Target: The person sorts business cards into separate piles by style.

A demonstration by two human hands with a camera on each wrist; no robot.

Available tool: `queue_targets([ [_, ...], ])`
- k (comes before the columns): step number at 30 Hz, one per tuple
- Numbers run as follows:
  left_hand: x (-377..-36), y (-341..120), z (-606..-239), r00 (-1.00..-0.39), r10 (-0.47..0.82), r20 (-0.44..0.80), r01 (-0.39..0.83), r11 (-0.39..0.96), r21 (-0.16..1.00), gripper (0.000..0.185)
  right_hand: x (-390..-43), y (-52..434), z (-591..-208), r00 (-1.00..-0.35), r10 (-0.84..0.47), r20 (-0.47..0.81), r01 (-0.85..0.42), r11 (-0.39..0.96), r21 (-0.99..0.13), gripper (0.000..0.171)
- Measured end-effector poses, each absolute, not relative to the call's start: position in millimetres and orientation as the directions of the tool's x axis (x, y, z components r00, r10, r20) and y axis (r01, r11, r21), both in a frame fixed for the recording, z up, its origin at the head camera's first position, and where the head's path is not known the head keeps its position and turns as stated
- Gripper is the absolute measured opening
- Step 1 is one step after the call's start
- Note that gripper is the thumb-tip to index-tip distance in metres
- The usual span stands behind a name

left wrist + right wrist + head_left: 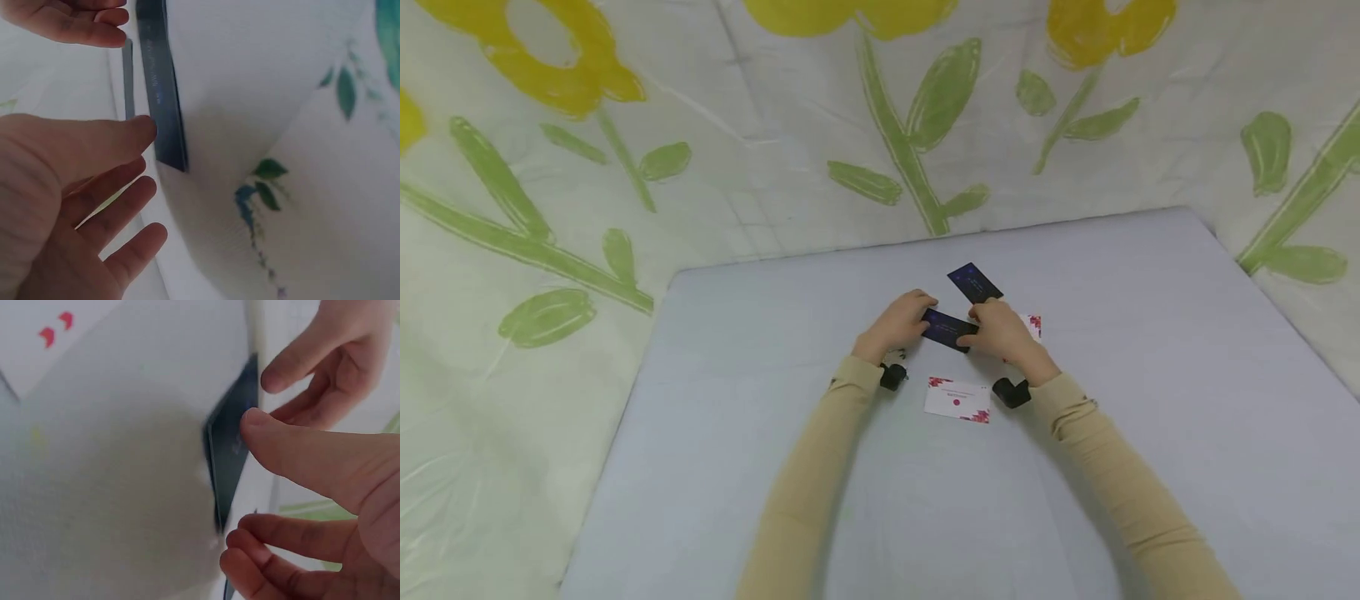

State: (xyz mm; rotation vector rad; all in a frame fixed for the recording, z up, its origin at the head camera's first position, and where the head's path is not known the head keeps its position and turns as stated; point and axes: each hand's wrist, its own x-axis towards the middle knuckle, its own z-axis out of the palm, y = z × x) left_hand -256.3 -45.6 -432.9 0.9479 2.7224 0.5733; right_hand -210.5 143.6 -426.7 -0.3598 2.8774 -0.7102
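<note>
A black card (947,329) with small blue print lies between both hands. The left hand (898,322) is at its left end, the thumb (142,131) at the card's edge and the other fingers loosely spread. At the right end is the right hand (1002,331), its thumb (262,428) over the card and its fingers loosely bent beside it. A second black card (973,282) lies just beyond the right hand. Behind that hand, a white card with red print (1035,325) is partly hidden.
Nearer the body lies a white card with red corners (957,402). A white card with green leaves (269,181) is mostly hidden under the left wrist. Black wrist cameras (1012,392) hang below the wrists. Behind the pale table (737,433) hangs a flower-painted sheet (775,167).
</note>
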Motion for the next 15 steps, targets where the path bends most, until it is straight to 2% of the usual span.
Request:
queue_targets([
  [6, -255.4, -43.1, -433.0, -0.761, 0.64, -0.101, 0.565, 0.731, 0.383, 0.042, -208.1, 138.4, -431.9, -0.963, -0.257, -0.079, -0.205, 0.891, -0.405, 0.052],
  [15, -256.4, -43.2, -437.7, -0.769, 0.635, -0.074, 0.563, 0.728, 0.39, 0.039, -209.9, 139.2, -433.7, -0.966, -0.24, -0.096, -0.177, 0.885, -0.43, 0.048],
])
